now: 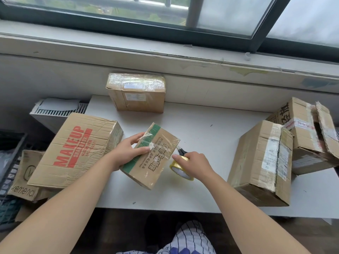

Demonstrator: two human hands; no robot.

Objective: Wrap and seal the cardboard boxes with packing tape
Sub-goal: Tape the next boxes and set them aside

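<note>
A small cardboard box [156,158] with a green stripe and printed characters lies tilted on the white table [211,132], clear tape shining across its top. My left hand [126,151] holds the box's left side, fingers lying over the top face. Just right of the box, my right hand [194,164] grips a roll of yellowish packing tape [180,170]. Tape runs from the roll onto the box's right edge. Black-handled scissors [181,150] lie on the table behind my right hand, partly hidden.
A taped box [136,92] stands at the table's back against the wall. A large "MAKEUP" box [75,149] sits left, over other boxes. Two boxes, one [262,164] nearer and one [310,134] behind it, crowd the right side. A black crate [9,162] is far left.
</note>
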